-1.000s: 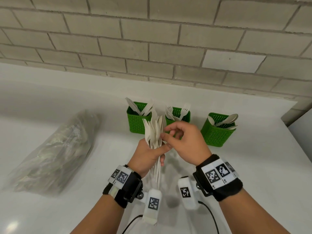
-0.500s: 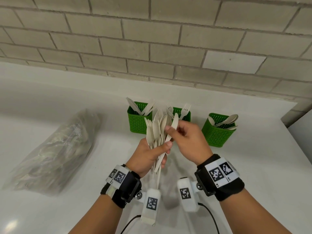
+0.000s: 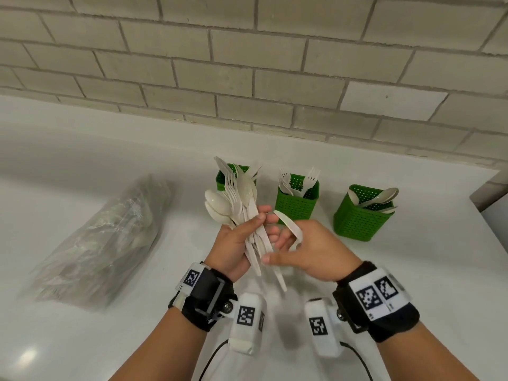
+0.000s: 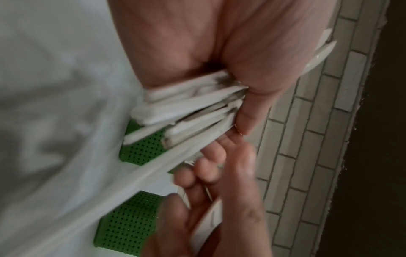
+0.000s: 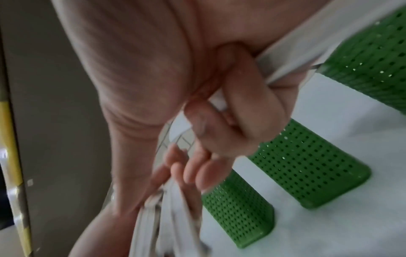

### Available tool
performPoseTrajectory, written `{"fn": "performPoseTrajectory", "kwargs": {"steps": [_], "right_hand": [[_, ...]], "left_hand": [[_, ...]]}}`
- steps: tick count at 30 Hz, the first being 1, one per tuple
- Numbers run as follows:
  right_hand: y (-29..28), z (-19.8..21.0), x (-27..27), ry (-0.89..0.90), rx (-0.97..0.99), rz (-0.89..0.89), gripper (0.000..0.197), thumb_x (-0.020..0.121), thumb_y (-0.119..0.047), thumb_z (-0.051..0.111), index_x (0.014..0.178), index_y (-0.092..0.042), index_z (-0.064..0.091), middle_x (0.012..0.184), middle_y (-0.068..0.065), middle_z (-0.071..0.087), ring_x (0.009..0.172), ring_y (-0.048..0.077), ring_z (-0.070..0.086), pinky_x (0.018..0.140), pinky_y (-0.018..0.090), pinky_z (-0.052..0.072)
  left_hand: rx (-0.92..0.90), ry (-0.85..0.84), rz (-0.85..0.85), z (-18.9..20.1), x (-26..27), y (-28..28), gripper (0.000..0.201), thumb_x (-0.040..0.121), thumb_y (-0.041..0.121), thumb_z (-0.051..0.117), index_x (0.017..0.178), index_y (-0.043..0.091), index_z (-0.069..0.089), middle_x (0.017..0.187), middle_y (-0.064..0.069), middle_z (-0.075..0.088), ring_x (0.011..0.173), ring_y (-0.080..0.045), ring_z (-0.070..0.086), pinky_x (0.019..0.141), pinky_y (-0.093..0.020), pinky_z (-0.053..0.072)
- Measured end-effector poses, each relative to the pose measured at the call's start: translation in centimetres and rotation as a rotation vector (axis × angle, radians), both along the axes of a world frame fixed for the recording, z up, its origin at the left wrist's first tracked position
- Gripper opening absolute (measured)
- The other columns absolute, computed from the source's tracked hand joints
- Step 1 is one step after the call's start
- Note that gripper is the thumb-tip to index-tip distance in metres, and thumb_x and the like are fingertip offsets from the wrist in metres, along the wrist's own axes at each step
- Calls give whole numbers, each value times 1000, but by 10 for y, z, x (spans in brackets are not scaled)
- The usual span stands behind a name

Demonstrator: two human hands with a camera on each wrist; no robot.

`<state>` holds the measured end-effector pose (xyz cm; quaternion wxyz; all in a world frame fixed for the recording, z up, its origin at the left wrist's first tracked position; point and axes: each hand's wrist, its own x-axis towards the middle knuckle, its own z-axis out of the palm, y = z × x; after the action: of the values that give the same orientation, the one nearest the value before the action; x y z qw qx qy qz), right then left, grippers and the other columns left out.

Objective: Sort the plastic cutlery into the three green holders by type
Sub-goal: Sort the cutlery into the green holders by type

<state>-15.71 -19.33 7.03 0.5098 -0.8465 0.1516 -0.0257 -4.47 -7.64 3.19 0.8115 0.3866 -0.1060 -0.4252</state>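
**Operator:** State the position of the item in hand.

**Technician:** One plastic knife is held in the right hand, separated from the cutlery bundle just beside it. The bundle stands roughly upright in the left hand, heads up, handles hanging below the fist. Landmark: the middle holder, which carries forks. The knife blade tip lies in front of that holder's near wall.

**Operator:** Handling properties?

**Technician:** Judged light, thin and smooth. It is likely to flex and to slip if pinched on the blade. Take hold at the handle, near mid-length, then lower it handle-first.

**Operator:** Grip state?

**Technician:** Right grip: fingers curled round the knife handle, thumb extended toward the bundle. Left grip: closed round the bundle's handles, with mixed forks and spoons fanned out above.

**Operator:** Hand pose?

**Technician:** Both hands are raised above the counter, in front of the middle holder, with the wrists nearly side by side.

**Operator:** Destination?

**Technician:** Probably the left holder, behind the bundle, which shows blade-like pieces. The right holder contains spoons. A clear plastic bag lies well left of the holders.
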Motion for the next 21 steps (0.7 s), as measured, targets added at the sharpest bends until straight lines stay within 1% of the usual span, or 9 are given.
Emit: {"fn": "performPoseTrajectory", "kwargs": {"steps": [3, 5, 7, 10, 12, 15, 17, 19, 21], "right_hand": [[6, -10, 4, -60, -41, -41, 15, 73, -22, 83, 70, -22, 68, 71, -2, 70, 63, 5, 62, 67, 22, 51], [5, -12, 5, -66, -11, -94, 19, 77, -18, 80, 67, -13, 65, 64, 3, 66, 53, 6, 58, 58, 21, 48], [2, -11, 3, -35, 34, -56, 20, 81, -16, 76, 71, -4, 64, 61, 12, 64, 46, 11, 56, 52, 21, 47], [-1, -15, 2, -5, 15, -27, 18, 85, -19, 72, 75, -9, 63, 59, -1, 57, 50, 9, 52, 53, 20, 44], [-5, -19, 3, 2, 1, -28, 16, 91, -22, 65, 79, -11, 61, 59, -6, 47, 54, 9, 44, 54, 20, 37], [-10, -27, 8, -33, 110, -158, 29, 98, -25, 49, 74, -17, 63, 58, -2, 34, 52, 14, 33, 50, 27, 26], [-10, -30, 15, -116, 180, -295, 35, 101, -28, 43, 72, -18, 59, 58, -2, 37, 51, 14, 35, 50, 28, 28], [-9, -34, 22, -223, 301, -380, 30, 103, -24, 39, 84, -15, 60, 60, -3, 44, 49, 12, 40, 49, 27, 32], [-5, -40, 27, -329, 379, -431, 24, 103, -19, 40, 96, -14, 62, 58, -3, 43, 46, 12, 38, 46, 26, 32]], "left_hand": [[-15, 19, 8, 1, 1, 0, 23, 82, 12, 61, 103, 5, 67, 83, -9, 70, 72, -21, 68, 69, -35, 59], [-22, 35, 29, 1, 1, 2, 22, 82, 14, 61, 102, 6, 67, 84, -9, 70, 75, -20, 69, 69, -34, 59], [-12, 36, 77, 1, 4, 4, 21, 83, 15, 61, 102, 7, 66, 86, -9, 71, 79, -20, 70, 70, -33, 58], [28, -1, 180, -2, 13, 7, 16, 91, 9, 58, 105, 4, 63, 94, -14, 73, 86, -24, 72, 75, -35, 59], [56, -19, 233, -5, 20, 10, 15, 94, 6, 54, 107, 2, 61, 99, -16, 72, 89, -26, 72, 77, -36, 59], [103, -23, 275, -8, 27, 17, 14, 95, 4, 53, 106, 4, 62, 94, -12, 74, 86, -24, 73, 74, -32, 59], [120, -41, 276, -11, 29, 21, 13, 94, 4, 55, 104, 5, 63, 92, -11, 74, 82, -23, 72, 72, -31, 59], [137, -61, 273, -12, 28, 24, 12, 93, 4, 56, 103, 5, 63, 91, -11, 74, 79, -22, 72, 70, -30, 59], [144, -75, 272, -13, 28, 25, 12, 93, 4, 56, 101, 5, 64, 90, -11, 73, 76, -22, 71, 68, -30, 58]]}}
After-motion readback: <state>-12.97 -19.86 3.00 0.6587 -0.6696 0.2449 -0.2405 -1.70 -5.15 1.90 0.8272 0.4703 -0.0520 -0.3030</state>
